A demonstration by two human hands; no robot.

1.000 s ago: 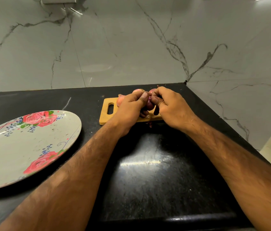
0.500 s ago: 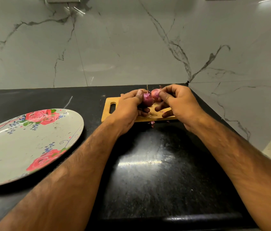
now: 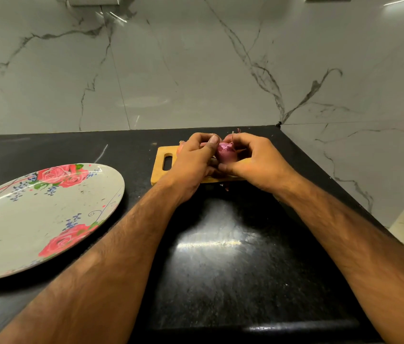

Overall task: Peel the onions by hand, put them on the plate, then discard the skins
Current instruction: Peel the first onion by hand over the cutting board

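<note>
Countertop (black) with plate, marble walls

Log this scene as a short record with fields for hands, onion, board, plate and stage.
hands: left hand and right hand both hold one red onion, fingers curled round it
onion: purple, shiny, stem end up
board: wooden cutting board under the hands, near the back wall
plate: floral plate on the black countertop, left of the board, apart from it
stage: peeling; onion not yet on plate
</note>
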